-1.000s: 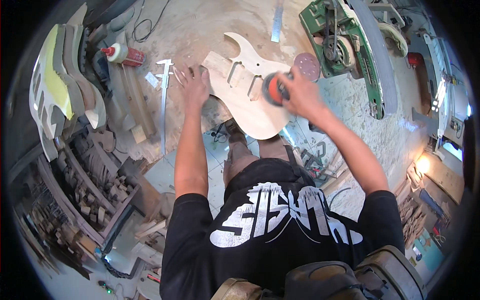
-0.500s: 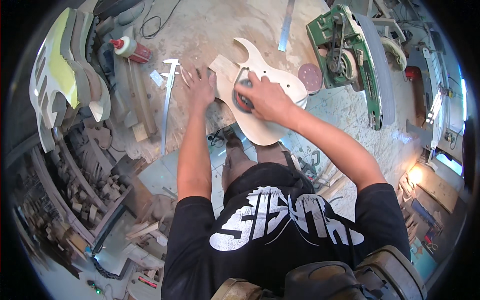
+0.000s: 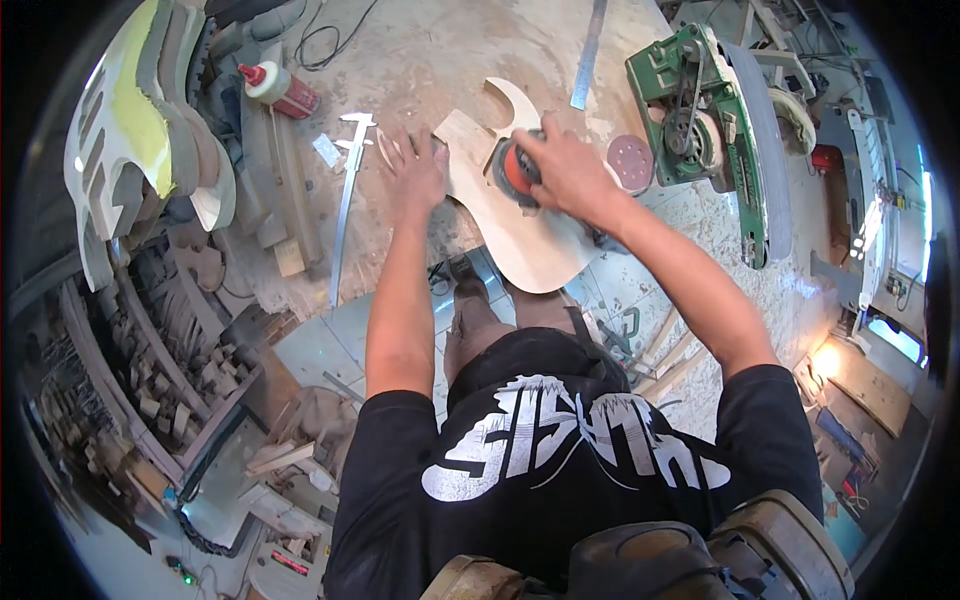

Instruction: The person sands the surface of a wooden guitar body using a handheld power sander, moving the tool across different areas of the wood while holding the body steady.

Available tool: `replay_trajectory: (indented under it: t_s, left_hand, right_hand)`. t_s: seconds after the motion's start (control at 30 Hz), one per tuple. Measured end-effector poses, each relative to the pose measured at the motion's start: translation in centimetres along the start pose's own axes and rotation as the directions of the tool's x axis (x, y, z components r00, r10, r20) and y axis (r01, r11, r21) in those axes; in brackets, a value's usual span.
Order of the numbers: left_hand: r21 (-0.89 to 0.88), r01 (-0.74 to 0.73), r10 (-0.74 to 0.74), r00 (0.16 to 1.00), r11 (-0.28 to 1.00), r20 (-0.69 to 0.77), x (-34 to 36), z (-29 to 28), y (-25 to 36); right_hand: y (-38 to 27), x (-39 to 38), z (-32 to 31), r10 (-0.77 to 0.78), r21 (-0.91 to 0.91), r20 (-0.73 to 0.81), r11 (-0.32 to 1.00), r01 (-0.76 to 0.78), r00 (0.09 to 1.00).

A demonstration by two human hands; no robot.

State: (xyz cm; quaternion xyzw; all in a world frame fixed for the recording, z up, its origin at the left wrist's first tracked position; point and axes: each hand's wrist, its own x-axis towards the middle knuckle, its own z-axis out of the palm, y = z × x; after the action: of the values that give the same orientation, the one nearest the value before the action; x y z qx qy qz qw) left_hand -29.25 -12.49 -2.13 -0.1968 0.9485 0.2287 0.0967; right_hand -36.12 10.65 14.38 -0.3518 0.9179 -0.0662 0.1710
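A pale wooden guitar body (image 3: 540,245) lies on the workbench, its rounded lower end reaching past the near edge. My right hand (image 3: 575,168) is wrapped round a red and black hand sander (image 3: 517,175), whose pad is against the upper face of the body. My palm hides part of the sander. To the left, my left hand (image 3: 413,178) has its fingers spread, with its thumb side at the body's squared neck end. Whether it presses on the wood or the bench there, I cannot tell.
Left of my left hand lie a caliper (image 3: 346,210) and a red-capped bottle (image 3: 280,90). A round sanding disc (image 3: 630,162) and a steel ruler (image 3: 589,60) lie to the right, near a green belt sander (image 3: 700,120). More guitar bodies (image 3: 140,120) stand far left.
My right hand has moved the sander right and a little farther away across the guitar body. My left hand keeps about its place beside the neck end. The whole view has shifted slightly.
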Motion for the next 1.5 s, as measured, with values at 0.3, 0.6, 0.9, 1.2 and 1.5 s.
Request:
replay_trajectory:
  t_s: [0.3,0.6,0.9,1.2,1.5]
  left_hand:
    - [-0.066,-0.036,0.033,0.998,0.997,-0.044,0.4,0.3,0.2]
    - [0.024,-0.025,0.026,0.998,0.999,-0.06,0.1,0.4,-0.3]
    - [-0.03,-0.014,0.014,1.0,0.999,-0.013,0.1,-0.1,0.8]
    - [-0.029,-0.06,0.057,0.992,0.998,-0.113,0.2,0.9,-0.5]
    - [0.042,-0.1,0.106,0.976,0.994,-0.188,0.4,2.3,-1.1]
  right_hand:
    - [6.0,2.9,-1.8,0.142,0.017,-0.154,0.99,-0.141,0.978]
    - [-1.8,-1.4,-0.6,-0.09,0.005,0.124,0.996,0.09,0.988]
    - [4.8,5.6,-2.1,0.118,0.006,-0.119,0.993,-0.119,0.986]
    - [3.1,6.0,-1.1,0.014,-0.005,-0.13,1.0,-0.015,0.991]
    - [-1.0,3.6,-0.7,-0.086,-0.018,-0.047,0.996,0.085,0.995]
